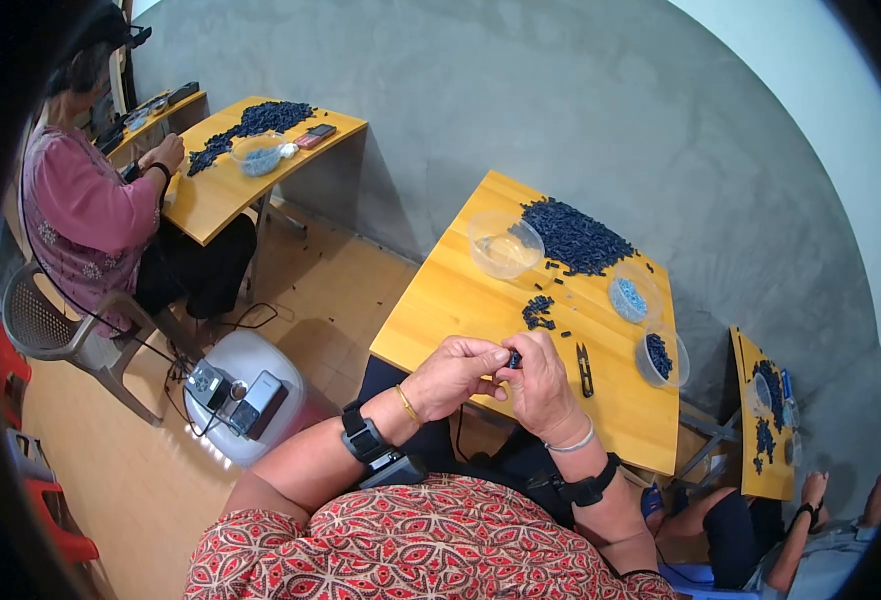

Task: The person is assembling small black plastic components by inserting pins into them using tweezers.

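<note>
My left hand and my right hand meet at the near edge of a wooden table, both pinching one small dark blue plastic part between the fingertips. A little heap of the same parts lies just beyond my hands. A large pile of dark blue parts covers the table's far side. A clear empty bowl stands left of that pile. Black thread snips lie to the right of my right hand.
Two small clear tubs stand at the table's right side, one with light blue bits, one with dark parts. A seated person works at another wooden table at the far left. A third table and another person are at the right. A white stool with devices stands on the floor.
</note>
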The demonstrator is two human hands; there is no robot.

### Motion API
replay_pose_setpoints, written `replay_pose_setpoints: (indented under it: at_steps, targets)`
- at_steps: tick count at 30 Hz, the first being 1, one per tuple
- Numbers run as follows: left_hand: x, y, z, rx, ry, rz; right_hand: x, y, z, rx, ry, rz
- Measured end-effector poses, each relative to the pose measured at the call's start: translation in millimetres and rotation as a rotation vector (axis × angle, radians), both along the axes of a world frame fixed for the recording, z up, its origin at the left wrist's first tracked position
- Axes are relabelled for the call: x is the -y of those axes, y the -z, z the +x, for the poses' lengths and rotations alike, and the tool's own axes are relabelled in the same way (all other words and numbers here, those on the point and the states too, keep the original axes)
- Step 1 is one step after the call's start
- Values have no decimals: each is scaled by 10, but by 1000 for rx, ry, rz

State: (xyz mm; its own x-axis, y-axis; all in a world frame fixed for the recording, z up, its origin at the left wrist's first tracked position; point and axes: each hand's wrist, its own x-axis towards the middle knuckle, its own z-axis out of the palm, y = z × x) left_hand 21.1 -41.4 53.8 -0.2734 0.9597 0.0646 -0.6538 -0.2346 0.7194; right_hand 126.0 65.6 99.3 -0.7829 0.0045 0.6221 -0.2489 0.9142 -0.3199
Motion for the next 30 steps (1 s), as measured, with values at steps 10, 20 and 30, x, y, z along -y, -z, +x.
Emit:
replay_pose_setpoints:
  at_steps: [10, 20, 30]
  targets:
    - [-51, 56, -29, 10, -21, -60, -47, 70, 20, -21, 8, 8]
    - [-97, 187, 2, 103, -16, -28, -45, 217, -62, -102, 69, 33]
    - [-151, 221, 28, 149, -60, -194, -138, 352, -97, -33, 99, 105]
